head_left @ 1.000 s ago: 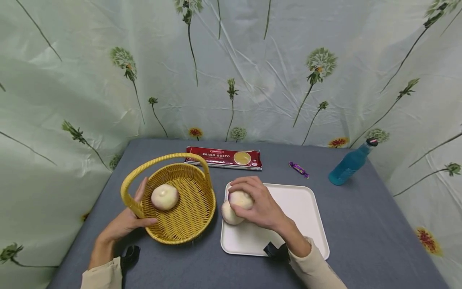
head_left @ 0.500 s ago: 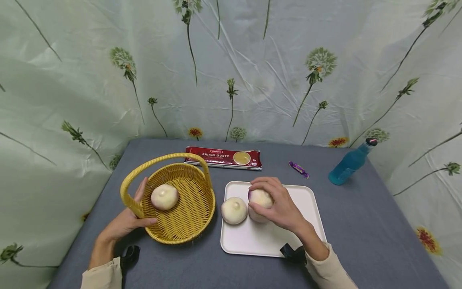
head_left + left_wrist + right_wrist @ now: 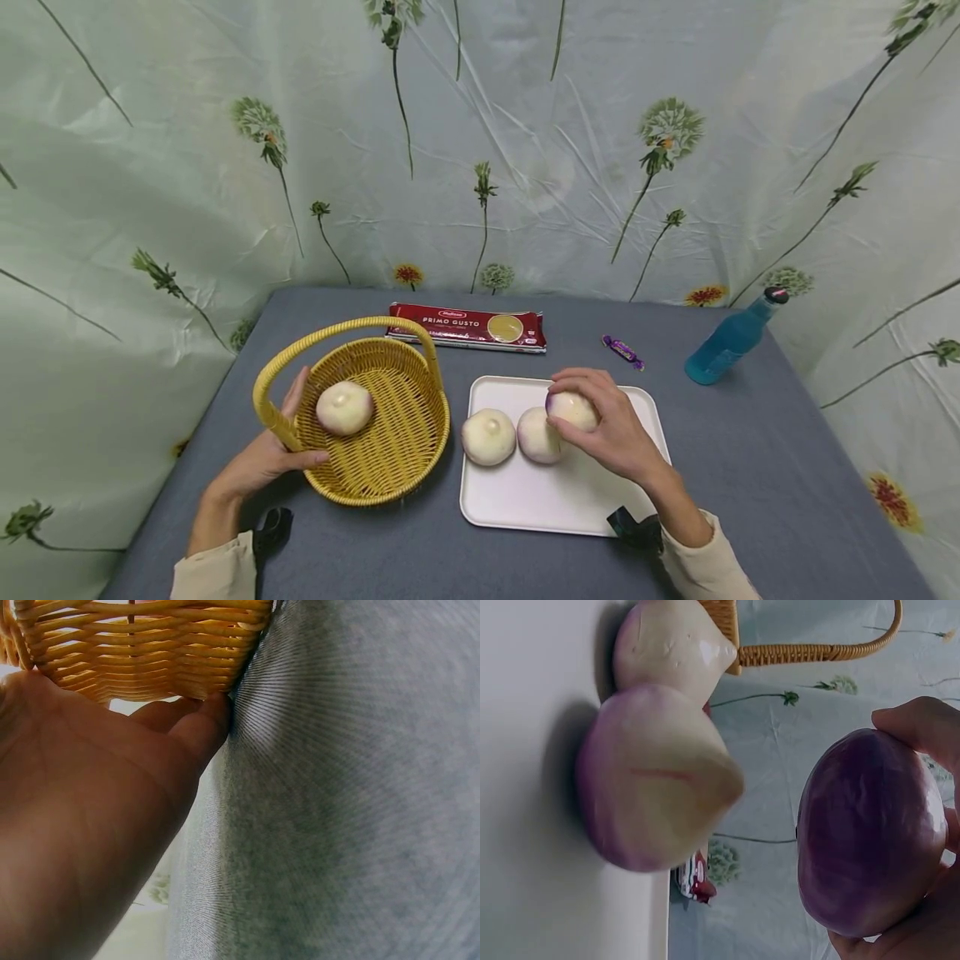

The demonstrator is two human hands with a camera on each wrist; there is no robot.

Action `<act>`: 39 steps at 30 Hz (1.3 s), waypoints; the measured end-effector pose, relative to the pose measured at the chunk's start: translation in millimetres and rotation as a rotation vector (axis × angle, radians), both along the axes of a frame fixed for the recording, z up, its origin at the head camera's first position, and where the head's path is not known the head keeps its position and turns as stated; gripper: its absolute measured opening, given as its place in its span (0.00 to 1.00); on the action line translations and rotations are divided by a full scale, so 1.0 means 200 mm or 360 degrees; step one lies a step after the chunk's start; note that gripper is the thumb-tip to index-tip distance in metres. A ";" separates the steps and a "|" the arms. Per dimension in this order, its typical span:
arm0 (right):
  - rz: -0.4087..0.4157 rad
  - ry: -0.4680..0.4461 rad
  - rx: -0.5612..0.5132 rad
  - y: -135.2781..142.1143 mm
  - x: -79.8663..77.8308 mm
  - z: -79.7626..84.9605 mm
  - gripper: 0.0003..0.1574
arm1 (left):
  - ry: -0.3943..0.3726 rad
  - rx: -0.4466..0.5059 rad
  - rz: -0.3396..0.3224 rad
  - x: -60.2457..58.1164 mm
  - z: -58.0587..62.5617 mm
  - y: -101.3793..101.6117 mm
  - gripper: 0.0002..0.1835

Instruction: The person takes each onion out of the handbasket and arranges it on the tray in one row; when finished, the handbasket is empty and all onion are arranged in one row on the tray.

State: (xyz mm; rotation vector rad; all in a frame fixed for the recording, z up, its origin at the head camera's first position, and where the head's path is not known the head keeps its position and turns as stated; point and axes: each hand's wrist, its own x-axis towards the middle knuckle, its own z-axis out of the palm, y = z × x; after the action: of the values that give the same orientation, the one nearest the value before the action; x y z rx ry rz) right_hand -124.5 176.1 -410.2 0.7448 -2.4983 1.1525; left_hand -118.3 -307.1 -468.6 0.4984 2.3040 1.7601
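My left hand (image 3: 262, 458) holds the side of a yellow wicker basket (image 3: 405, 433), thumb over the near rim and fingers along the outer wall. Inside the basket sits one white turnip (image 3: 344, 408) at its left. In the left wrist view, that hand (image 3: 112, 765) touches the woven wall (image 3: 150, 649). Above the white tray (image 3: 525, 504), my right hand (image 3: 611, 425) grips a turnip (image 3: 572, 408), whose purple underside (image 3: 870, 832) faces the right wrist camera. Two more turnips stand side by side on the tray: a left one (image 3: 488, 437) and a middle one (image 3: 536, 437).
Behind the basket and tray lies a red Primo Gusto pasta pack (image 3: 468, 327). A purple-wrapped candy (image 3: 622, 352) lies behind the tray. A blue bottle (image 3: 731, 342) stands at the table's back right. A flowered curtain (image 3: 450, 167) hangs behind the grey table (image 3: 390, 550).
My right hand has moved right over the tray with its turnip, uncovering the two turnips lying there. The left hand and the basket have stayed in place.
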 end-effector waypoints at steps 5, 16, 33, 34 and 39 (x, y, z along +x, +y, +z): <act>-0.0045 -0.0012 0.0024 0.04 0.00 -0.01 0.22 | -0.0017 -0.0007 0.0005 0.00 0.00 0.00 0.67; -0.0053 -0.0077 0.0061 0.09 0.01 -0.05 0.23 | -0.0010 -0.0031 0.0002 0.00 -0.01 0.00 0.67; 0.0022 -0.0236 0.0175 0.14 -0.03 -0.06 0.24 | 0.0027 -0.0062 -0.0001 -0.01 -0.02 -0.02 0.67; 0.0022 -0.0238 0.0179 0.15 -0.03 -0.06 0.24 | 0.0026 -0.0060 -0.0002 -0.02 -0.02 -0.02 0.67; 0.0033 -0.0225 0.0178 0.17 -0.03 -0.06 0.29 | -0.0036 -0.0012 0.0007 -0.02 -0.02 -0.02 0.67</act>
State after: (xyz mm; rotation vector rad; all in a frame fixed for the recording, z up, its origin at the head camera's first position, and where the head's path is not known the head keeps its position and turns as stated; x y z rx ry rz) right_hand -131.2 210.2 -422.4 0.7434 -2.6973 1.1160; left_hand -121.3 -310.2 -473.3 0.4703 2.2973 1.7490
